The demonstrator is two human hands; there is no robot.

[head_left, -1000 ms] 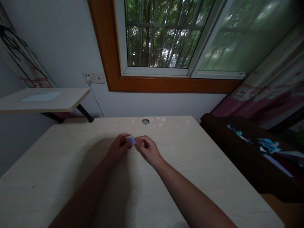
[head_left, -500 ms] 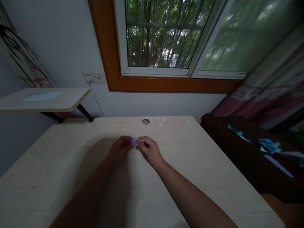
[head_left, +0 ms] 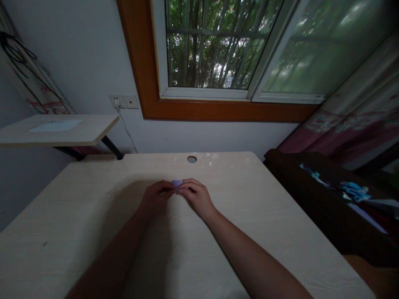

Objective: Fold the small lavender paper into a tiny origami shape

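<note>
Between my two hands is a small, light purple piece that looks like folded paper [head_left: 177, 182]. My left hand [head_left: 156, 195] pinches its lower left side with thumb and fingers. From the other side, my right hand [head_left: 196, 194] grips it with closed fingertips. The fingertips of both hands nearly meet at the paper's lower edge and hide part of it. Both hands are just above or resting on the pale wood-grain table [head_left: 193, 241], towards its far side; I cannot tell which.
A raised shelf [head_left: 102, 123] with a paper sheet [head_left: 56, 126] stands at the table's back left. Behind the hands is a round cable hole [head_left: 192, 159]. A white cord [head_left: 127, 131] hangs from a wall socket. Right of the table, a dark brown surface [head_left: 299, 199] holds blue items [head_left: 355, 191].
The fingertips of both hands have come closer together along the paper's lower edge. The left fingers have shifted slightly, and the paper's visible part now looks more pointed at the bottom.
</note>
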